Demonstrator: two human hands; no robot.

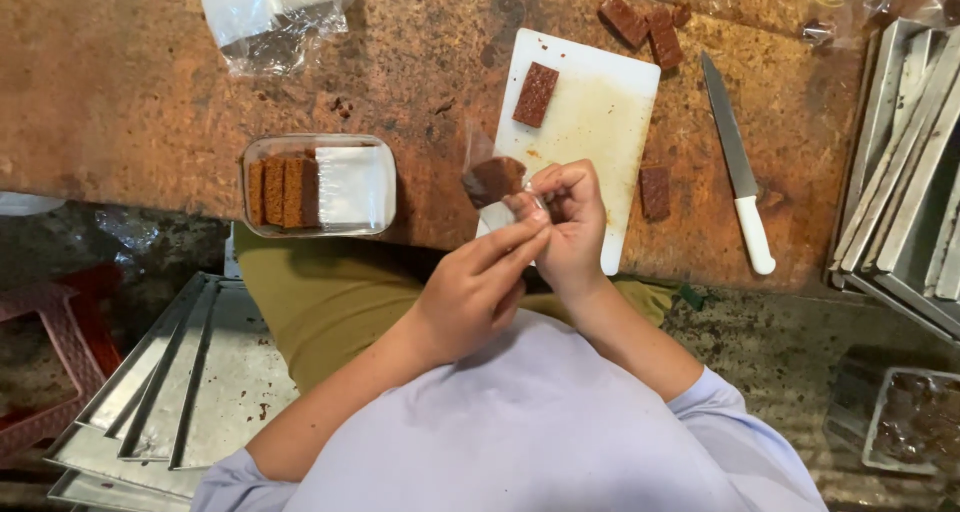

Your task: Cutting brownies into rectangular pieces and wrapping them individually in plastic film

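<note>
Both my hands meet over the near end of a white cutting board (600, 122). My left hand (478, 287) and my right hand (570, 222) pinch a small clear plastic wrapper with a brown cake slice (495, 179) inside it. Another brown slice (536, 94) lies on the board's far end. A clear plastic container (355, 187) to the left holds three wrapped slices standing side by side.
A white-handled knife (738, 162) lies right of the board. Loose brown slices (645, 24) rest beyond it and one (655, 192) beside it. Stacked metal trays (905, 172) stand at right, more trays (170, 392) lower left. A plastic bag pile (275, 12) lies far left.
</note>
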